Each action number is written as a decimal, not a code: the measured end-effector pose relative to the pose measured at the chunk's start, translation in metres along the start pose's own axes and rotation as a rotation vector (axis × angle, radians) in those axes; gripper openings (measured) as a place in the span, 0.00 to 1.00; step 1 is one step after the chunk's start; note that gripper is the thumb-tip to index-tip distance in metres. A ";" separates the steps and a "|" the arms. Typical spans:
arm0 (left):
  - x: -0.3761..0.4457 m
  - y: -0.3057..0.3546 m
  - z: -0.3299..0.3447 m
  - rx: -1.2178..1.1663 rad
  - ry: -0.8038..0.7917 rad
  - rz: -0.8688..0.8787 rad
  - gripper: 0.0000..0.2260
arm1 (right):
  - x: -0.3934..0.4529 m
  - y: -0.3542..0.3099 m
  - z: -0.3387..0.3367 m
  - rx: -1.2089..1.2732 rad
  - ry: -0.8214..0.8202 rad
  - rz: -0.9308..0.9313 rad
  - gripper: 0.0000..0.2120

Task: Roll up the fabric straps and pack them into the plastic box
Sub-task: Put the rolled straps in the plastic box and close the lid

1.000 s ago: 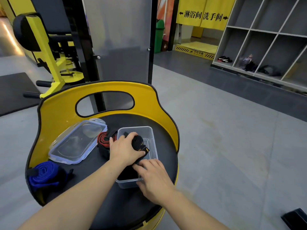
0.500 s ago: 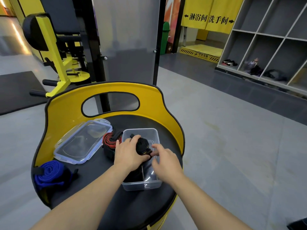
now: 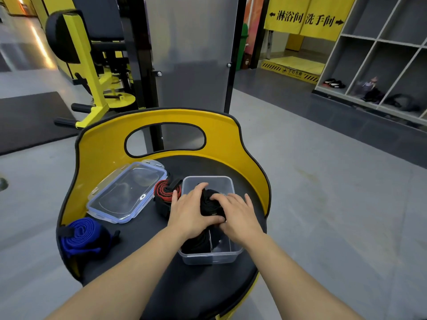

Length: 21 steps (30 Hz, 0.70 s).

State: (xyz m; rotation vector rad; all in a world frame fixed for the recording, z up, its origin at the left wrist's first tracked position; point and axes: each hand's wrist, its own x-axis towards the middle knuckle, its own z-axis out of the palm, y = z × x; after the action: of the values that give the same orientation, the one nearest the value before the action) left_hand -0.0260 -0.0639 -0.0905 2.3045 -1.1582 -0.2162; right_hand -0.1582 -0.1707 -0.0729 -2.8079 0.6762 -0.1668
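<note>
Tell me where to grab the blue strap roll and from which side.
Pinch the blue strap roll across its flat spiral faces, coming from above. It lies coiled near the left edge of the black seat, apart from the lid, so a squeeze should keep the coil wound.

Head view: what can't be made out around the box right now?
- Black roll: mostly covered by left hand and right hand; its end cannot be seen.
- Box contents: hidden under both hands and forearms.
- Red roll: lower part hidden behind the left hand.
</note>
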 end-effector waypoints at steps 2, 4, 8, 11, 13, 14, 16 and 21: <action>-0.001 -0.001 -0.001 -0.006 -0.014 0.022 0.45 | -0.001 0.001 0.000 0.037 0.003 -0.006 0.29; -0.003 0.000 -0.005 -0.013 -0.029 0.038 0.43 | -0.001 0.004 0.001 0.056 0.002 -0.001 0.27; -0.016 -0.001 -0.014 -0.100 0.005 0.061 0.33 | 0.000 0.004 0.002 0.010 0.024 0.018 0.26; -0.036 -0.010 -0.027 -0.130 0.132 0.060 0.28 | 0.001 -0.001 0.004 -0.028 0.039 0.039 0.26; -0.052 -0.017 -0.035 -0.054 0.146 0.131 0.25 | 0.001 -0.005 0.005 -0.051 0.051 0.055 0.26; -0.060 -0.020 -0.037 0.010 0.113 0.176 0.24 | 0.001 -0.007 0.006 -0.058 0.053 0.063 0.25; -0.072 -0.020 -0.038 0.135 0.020 0.231 0.25 | 0.000 -0.012 0.006 -0.067 0.052 0.083 0.24; -0.081 -0.013 -0.037 0.182 -0.049 0.235 0.25 | 0.003 -0.020 0.005 -0.096 0.072 0.085 0.24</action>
State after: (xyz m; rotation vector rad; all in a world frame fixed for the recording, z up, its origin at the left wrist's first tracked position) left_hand -0.0532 0.0205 -0.0742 2.3010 -1.5157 -0.0817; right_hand -0.1459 -0.1536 -0.0717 -2.8691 0.8405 -0.2256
